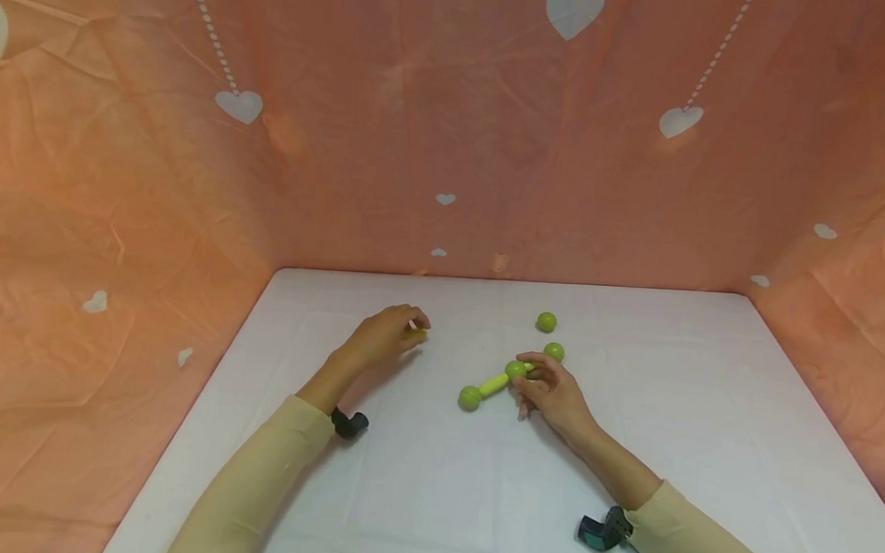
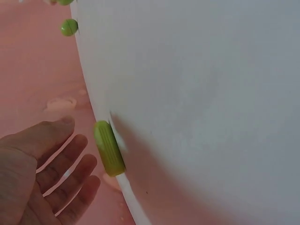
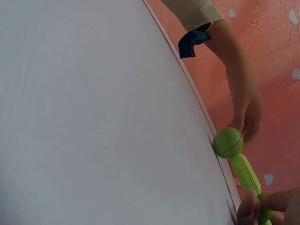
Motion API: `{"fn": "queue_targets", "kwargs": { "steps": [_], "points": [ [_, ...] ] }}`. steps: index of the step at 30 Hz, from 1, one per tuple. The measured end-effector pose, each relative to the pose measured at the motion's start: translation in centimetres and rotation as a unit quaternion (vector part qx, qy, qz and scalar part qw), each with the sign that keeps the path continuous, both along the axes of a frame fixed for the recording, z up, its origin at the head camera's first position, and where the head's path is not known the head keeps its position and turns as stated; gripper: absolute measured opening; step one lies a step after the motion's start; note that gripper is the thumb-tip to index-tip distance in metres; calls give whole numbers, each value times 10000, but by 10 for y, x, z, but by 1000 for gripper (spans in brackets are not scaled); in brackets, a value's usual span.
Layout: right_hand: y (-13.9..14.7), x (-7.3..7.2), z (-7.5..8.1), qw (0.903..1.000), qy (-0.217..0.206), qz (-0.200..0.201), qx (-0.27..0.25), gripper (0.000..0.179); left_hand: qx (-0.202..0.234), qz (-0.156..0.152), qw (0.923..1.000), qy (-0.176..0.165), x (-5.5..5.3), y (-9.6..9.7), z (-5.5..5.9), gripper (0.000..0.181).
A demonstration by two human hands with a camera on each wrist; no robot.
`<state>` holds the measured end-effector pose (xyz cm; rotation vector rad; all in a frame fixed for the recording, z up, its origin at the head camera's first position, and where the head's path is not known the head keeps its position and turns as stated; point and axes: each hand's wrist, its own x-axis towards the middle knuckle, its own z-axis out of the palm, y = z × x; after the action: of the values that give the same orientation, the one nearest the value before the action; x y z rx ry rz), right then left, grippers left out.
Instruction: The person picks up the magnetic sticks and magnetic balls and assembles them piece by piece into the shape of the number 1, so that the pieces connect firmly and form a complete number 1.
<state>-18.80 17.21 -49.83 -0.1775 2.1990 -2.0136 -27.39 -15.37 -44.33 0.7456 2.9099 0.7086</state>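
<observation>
Left to right: left sleeve [image 1: 259, 484] comes in over the front-left part of the white tabletop [image 1: 416, 492], black wrist strap [image 1: 348, 423] at the cuff. Left hand [image 1: 384, 332] sits in the back half, left of centre, fingers loosely bent and spread, thumb apart, no grip on anything. Loose stick [image 2: 109, 149] is right at its fingertips; contact or small gap, cannot tell. Stick's long axis runs roughly side to side, about parallel to the back edge; left hand is clearly the nearer one. Key relation: loose stick lies left of, and slightly farther back than, the front-left ball [image 1: 469, 397] of the joined piece, well apart from it, with that ball on the side facing the left hand. Joined piece is right of that, near mid-tabletop, long axis slanting from front left to back right: front-left ball, ribbed stick [image 1: 493, 385], middle ball [image 1: 516, 370], then a second stick [image 1: 529, 366] mostly behind fingers. Right hand [image 1: 556, 395] pinches the piece at the middle ball, thumb and fingers closed in around it; right sleeve [image 1: 699, 532] comes from the front-right side. Back-right ball [image 1: 554, 352] is just past the fingers; whether it's joined, cannot tell. Spare ball [image 1: 546, 321] sits apart, behind it, nearer the back edge. No container in view.
</observation>
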Motion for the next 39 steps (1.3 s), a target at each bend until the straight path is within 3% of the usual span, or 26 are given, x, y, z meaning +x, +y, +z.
{"fn": "queue_targets", "kwargs": {
  "steps": [9,20,31,39],
  "points": [
    [1,1,0,9999,103,31,23,47,-296,165,9994,-77,-14,-4,-5,27],
    [1,0,2,9986,328,15,408,45,-449,90,9989,-111,-19,-4,-12,23],
    [1,0,2,9975,345,-41,619,44,-595,48,9980,-185,-17,0,-12,17],
    [1,0,4,9963,355,-114,776,44,-550,88,9981,-270,-9,0,-10,17]
  ]
}}
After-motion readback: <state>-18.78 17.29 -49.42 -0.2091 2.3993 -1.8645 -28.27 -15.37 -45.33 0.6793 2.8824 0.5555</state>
